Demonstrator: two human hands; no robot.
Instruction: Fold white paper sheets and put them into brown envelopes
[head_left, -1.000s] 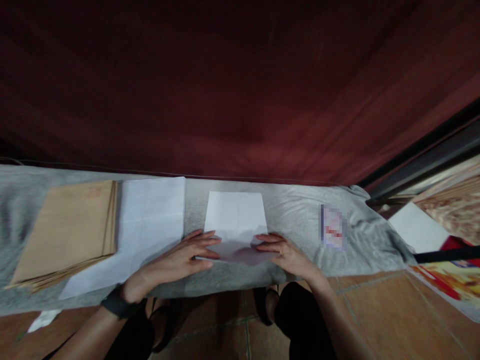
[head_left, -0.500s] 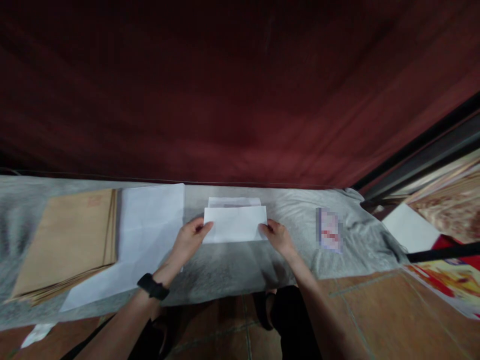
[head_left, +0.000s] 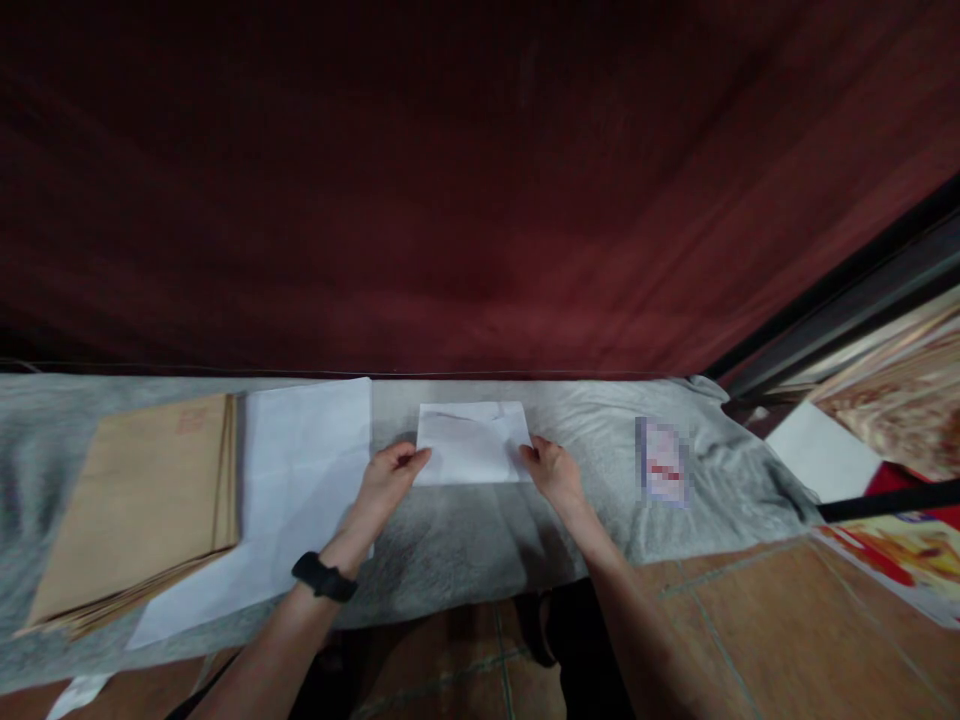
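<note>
A folded white sheet of paper [head_left: 472,450] lies low over the grey cloth in front of me, its layers slightly parted along the upper edge. My left hand [head_left: 390,475] pinches its left edge between thumb and fingers, a dark watch on that wrist. At the opposite edge, my right hand [head_left: 555,470] grips the paper the same way. To the left are larger white sheets [head_left: 307,450], partly covered by a stack of brown envelopes [head_left: 150,490].
A grey cloth [head_left: 465,560] covers the long surface. On its right lies a small pixelated item [head_left: 664,462]. A dark red curtain [head_left: 480,200] hangs behind. Printed packaging [head_left: 907,560] and a white card [head_left: 823,452] are at far right, tiled floor [head_left: 735,620] below.
The front layer of the folded paper has come nearly level with the back one, so less of the back layer shows above it. Both hands keep hold of the edges.
</note>
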